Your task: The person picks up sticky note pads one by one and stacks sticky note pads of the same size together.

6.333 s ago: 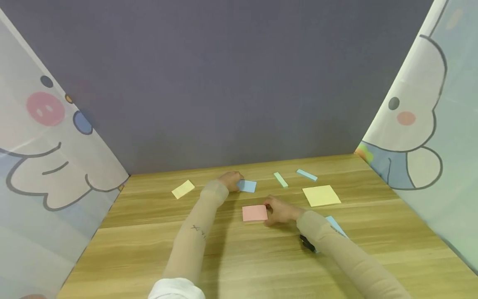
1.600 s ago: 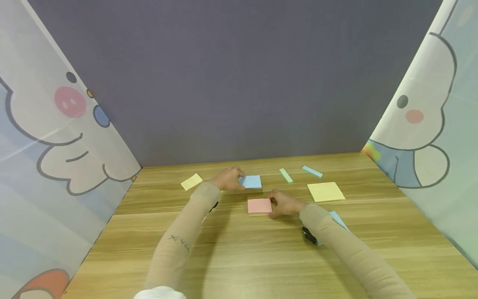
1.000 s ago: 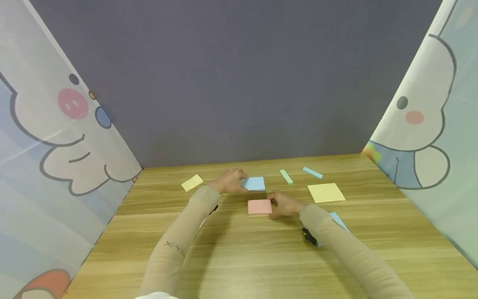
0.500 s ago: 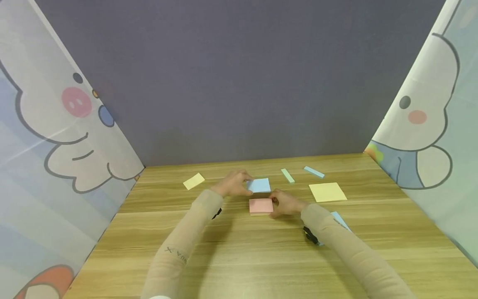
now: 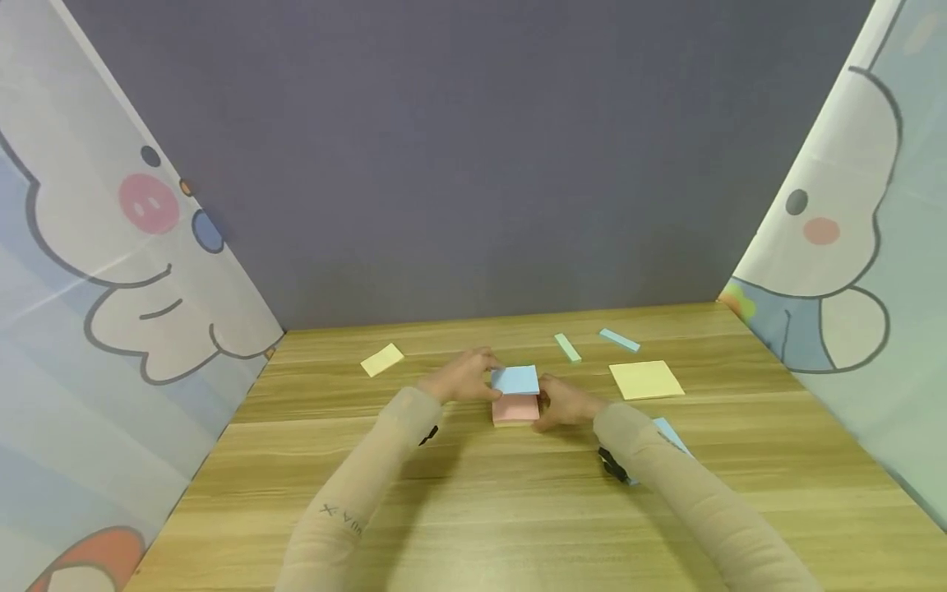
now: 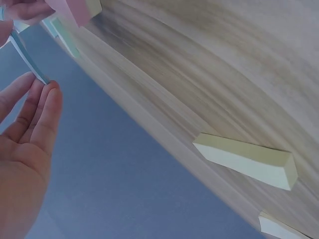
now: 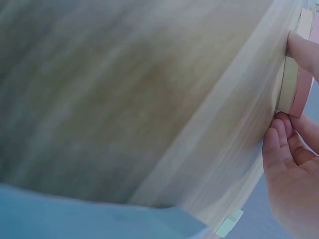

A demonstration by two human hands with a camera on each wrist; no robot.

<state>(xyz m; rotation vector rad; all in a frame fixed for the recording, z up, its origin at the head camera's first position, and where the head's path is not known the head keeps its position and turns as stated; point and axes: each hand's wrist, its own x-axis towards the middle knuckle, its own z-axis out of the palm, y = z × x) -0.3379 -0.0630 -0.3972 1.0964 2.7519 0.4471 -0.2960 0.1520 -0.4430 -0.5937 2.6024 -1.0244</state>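
Note:
My left hand point(image 5: 462, 376) pinches a light blue sticky note pad point(image 5: 515, 379) by its left side. In the left wrist view this blue pad point(image 6: 30, 59) appears edge-on between thumb and fingertips. Just below it in the head view lies a pink sticky note pad point(image 5: 515, 409), stacked on a pale yellow pad point(image 5: 512, 424). Whether blue touches pink cannot be told. At the right side of the stack, my right hand point(image 5: 565, 403) grips it; the right wrist view shows thumb and fingers at the edges of the pink pad point(image 7: 303, 92) and yellow pad point(image 7: 288, 87).
A small yellow pad point(image 5: 382, 360) lies at the back left. Behind on the right are a green strip pad point(image 5: 568, 347), a blue strip pad point(image 5: 620, 339) and a large yellow pad point(image 5: 647, 380). Another blue pad point(image 5: 672, 436) is partly hidden by my right forearm.
My left hand has lifted the blue pad off the wooden table and brought it right and nearer, over the back part of the pink pad. My right hand stays at the stack.

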